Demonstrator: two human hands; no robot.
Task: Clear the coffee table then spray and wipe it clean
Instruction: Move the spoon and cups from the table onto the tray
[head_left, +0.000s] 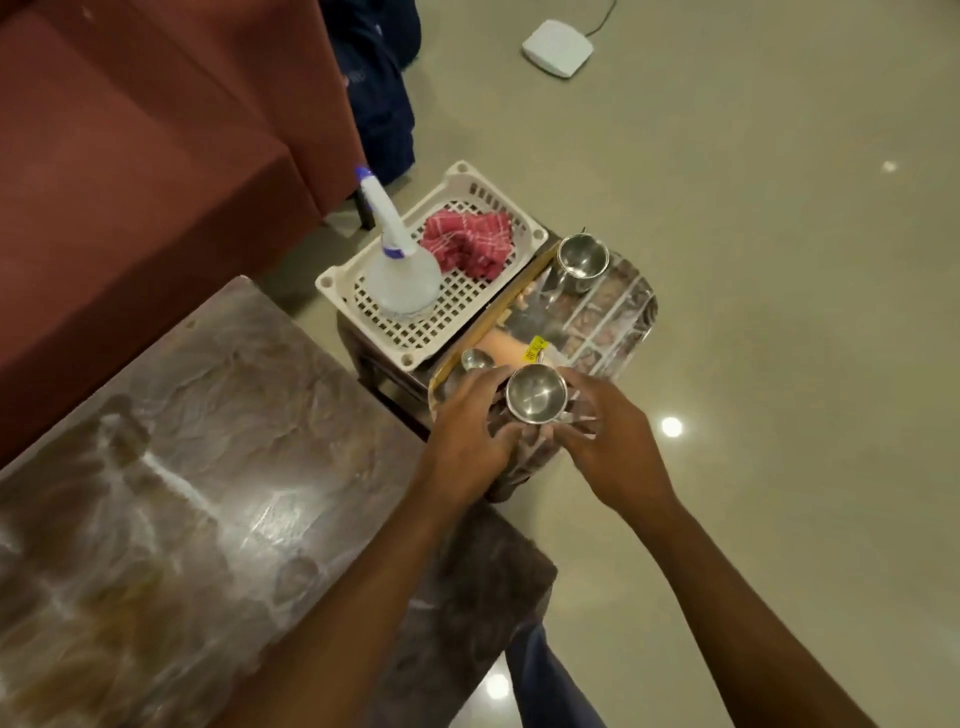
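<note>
Both hands, left (470, 428) and right (605, 441), gripped a small steel cup (536, 399) over the shiny steel tray's (623, 317) near edge, beyond the bare marbled brown surface (171, 467); open floor (779, 260) lay rightward.

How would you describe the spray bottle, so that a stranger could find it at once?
Beside the red sofa a white slotted basket sits on a small stand. The spray bottle stands in its near-left part, next to a red checked cloth. It alone is clear plastic, with a tall white nozzle and blue trim.
</note>
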